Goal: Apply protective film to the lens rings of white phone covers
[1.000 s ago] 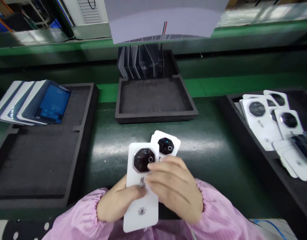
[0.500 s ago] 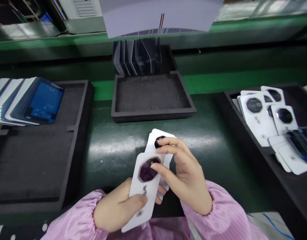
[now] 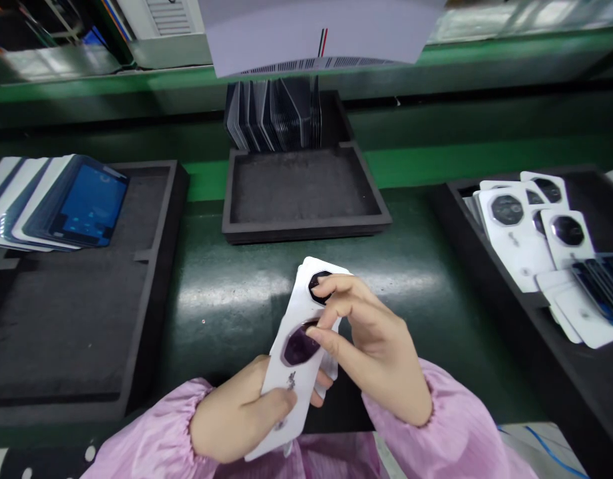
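Observation:
A small stack of white phone back covers is in my left hand [image 3: 236, 412], with its thumb pressed on the front one and its fingers behind. The front cover [image 3: 281, 392] carries a dark purple octagonal camera window [image 3: 299, 346] and small black lettering. Behind it, another white cover [image 3: 303, 293] with a black octagon sticks out above. My right hand [image 3: 376, 339] pinches thumb and index finger together at the upper right edge of the front cover's window. Its other fingertips touch the black octagon of the cover behind. Whether a thin film lies in the pinch I cannot make out.
A black tray [image 3: 306, 229] ahead holds a row of upright dark panels [image 3: 273, 116]. The left tray [image 3: 156, 266] bears leaning white and blue panels [image 3: 86, 203]. In the right tray [image 3: 490, 286] lie several white covers [image 3: 516, 246] and dark blue pieces [image 3: 603, 286].
My right index finger has come down to meet the thumb at the front cover's window. The front cover has shifted slightly, its upper edge now nearly flush against the cover behind.

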A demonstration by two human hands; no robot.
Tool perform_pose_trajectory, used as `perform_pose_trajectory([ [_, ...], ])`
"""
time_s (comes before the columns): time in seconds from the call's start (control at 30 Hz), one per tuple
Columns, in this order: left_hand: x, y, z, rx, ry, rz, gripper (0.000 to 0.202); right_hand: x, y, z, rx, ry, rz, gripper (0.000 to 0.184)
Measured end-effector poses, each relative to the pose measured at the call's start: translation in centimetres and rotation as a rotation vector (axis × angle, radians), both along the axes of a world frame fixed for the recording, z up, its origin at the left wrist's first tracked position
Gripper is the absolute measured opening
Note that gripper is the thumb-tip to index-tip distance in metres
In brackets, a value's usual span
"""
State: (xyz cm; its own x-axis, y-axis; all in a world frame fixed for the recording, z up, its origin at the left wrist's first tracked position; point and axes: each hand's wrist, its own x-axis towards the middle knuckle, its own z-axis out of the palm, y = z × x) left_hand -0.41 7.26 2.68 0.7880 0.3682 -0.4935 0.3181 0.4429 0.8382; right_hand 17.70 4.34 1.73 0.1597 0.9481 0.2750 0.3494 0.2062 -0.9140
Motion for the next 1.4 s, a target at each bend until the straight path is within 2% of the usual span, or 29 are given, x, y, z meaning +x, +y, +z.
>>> perform_pose_trajectory([
  [0.07,-0.2,-0.3,-0.3,-0.169,0.006,0.111,0.024,-0.4,-0.2,-0.2,0.242,-0.202,-0.051,0.012],
  [0.13,-0.6,-0.6,-0.7,-0.276,0.027,0.221,0.018,-1.0,-0.4,-0.6,0.424,-0.354,0.014,0.009],
  [0.23,-0.9,-0.6,-1.0,-0.330,0.063,0.316,0.017,-1.7,-0.7,-1.0,0.536,-0.396,0.158,0.022],
  [0.33,-0.9,-0.3,-0.6,-0.368,0.056,0.348,0.018,-1.8,-1.0,-0.8,0.593,-0.377,0.147,0.027],
  [0.5,-0.5,0.3,0.2,-0.448,0.025,0.392,0.013,-1.9,-1.6,0.2,0.546,-0.414,0.238,0.015],
  [0.53,-0.5,0.3,0.2,-0.449,0.023,0.389,0.013,-2.2,-1.7,0.2,0.526,-0.386,0.214,0.015],
  [0.67,-0.6,0.3,0.1,-0.426,0.060,0.378,0.019,-3.5,-2.0,-0.2,0.480,-0.186,-0.122,0.027],
  [0.7,-0.6,0.2,0.0,-0.416,0.070,0.377,0.020,-3.4,-2.1,-0.2,0.479,-0.183,-0.127,0.027],
  [0.83,-0.7,0.2,0.1,-0.380,0.092,0.371,0.021,-2.1,-2.2,0.3,0.388,-0.340,0.216,0.015],
  [0.87,-0.7,0.2,0.1,-0.381,0.095,0.368,0.021,-1.8,-2.3,0.4,0.363,-0.344,0.236,0.015],
  [1.0,-0.8,0.1,0.2,-0.377,0.110,0.375,0.020,-1.5,-2.7,0.3,0.342,-0.281,0.129,0.014],
  [1.2,-0.8,0.3,0.1,-0.379,0.123,0.359,0.018,-1.6,-2.6,0.3,0.356,-0.293,0.205,0.015],
  [1.27,-0.8,0.3,0.2,-0.374,0.121,0.353,0.017,-2.3,-2.6,0.1,0.351,-0.257,0.156,0.013],
  [1.4,-0.7,0.3,0.3,-0.409,0.115,0.364,0.018,-4.5,-2.7,-0.8,0.410,-0.087,-0.209,0.024],
])
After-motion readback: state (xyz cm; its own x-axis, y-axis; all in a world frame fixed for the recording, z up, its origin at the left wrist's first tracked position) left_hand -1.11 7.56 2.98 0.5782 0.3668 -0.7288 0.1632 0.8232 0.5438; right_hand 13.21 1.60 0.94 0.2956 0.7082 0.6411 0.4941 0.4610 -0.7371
